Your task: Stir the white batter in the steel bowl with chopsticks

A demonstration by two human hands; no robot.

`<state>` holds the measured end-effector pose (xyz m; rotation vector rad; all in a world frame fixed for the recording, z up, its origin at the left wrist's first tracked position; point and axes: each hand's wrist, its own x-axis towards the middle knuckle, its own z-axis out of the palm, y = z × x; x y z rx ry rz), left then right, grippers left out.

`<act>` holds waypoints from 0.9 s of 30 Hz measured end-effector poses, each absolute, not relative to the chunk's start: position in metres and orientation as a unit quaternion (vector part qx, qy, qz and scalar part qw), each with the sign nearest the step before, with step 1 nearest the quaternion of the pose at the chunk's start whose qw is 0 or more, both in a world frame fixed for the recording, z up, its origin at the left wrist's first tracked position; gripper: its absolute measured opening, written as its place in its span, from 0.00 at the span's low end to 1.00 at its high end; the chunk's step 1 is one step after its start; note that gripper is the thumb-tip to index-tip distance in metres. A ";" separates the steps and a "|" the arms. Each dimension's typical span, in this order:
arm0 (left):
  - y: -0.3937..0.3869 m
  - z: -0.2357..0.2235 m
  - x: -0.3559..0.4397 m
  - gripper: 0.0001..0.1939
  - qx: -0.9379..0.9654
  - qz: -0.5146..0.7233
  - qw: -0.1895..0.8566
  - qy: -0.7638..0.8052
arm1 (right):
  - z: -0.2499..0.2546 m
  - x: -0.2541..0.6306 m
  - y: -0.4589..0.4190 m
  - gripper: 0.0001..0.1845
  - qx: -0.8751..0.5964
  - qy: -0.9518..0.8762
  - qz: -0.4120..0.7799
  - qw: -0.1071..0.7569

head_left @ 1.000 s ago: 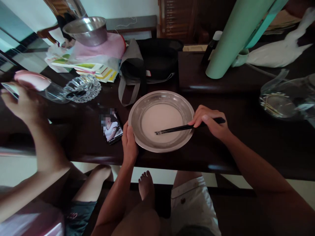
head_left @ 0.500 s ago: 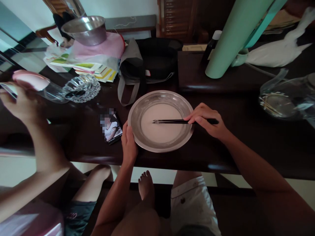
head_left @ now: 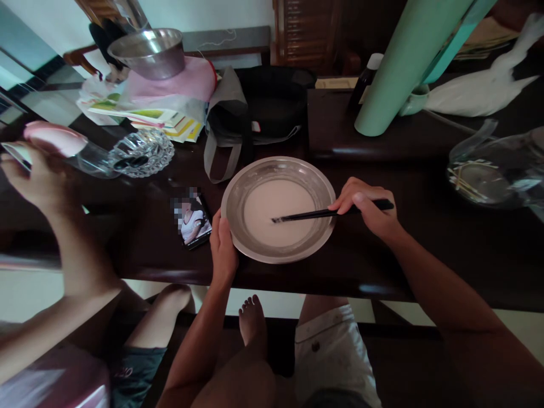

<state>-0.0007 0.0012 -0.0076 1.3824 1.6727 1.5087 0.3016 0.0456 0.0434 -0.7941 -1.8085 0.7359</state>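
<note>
A round metal basin stands on the dark table, holding a pale, milky liquid. My left hand grips the basin's left rim, its fingers partly hidden behind the wall. Closed around dark chopsticks is my right hand, just past the basin's right rim. The tips of the chopsticks dip into the liquid near the middle, and their thick ends stick out beyond my hand to the right. Left of my left hand lies a phone with a lit screen showing a person.
Another person's hand holds a phone-like object at the left. Behind are a glass bowl, a metal bowl on a pile, and a grey-black bag. At right stand a green cylinder and a clear jar of cotton swabs.
My right hand has shifted to the right with the chopsticks, whose tips have moved right and slightly nearer me. My left hand stays on the rim.
</note>
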 end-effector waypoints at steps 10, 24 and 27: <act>0.002 -0.007 0.000 0.28 0.509 0.552 0.248 0.613 | 0.044 0.301 0.045 0.21 -0.329 -0.748 0.297 0.494; 0.001 -0.008 -0.001 0.27 0.507 0.552 0.250 0.613 | 0.042 0.299 0.044 0.20 -0.306 -0.759 0.318 0.479; 0.001 -0.006 0.000 0.27 0.507 0.551 0.251 0.613 | 0.042 0.298 0.044 0.14 -0.297 -0.780 0.295 0.465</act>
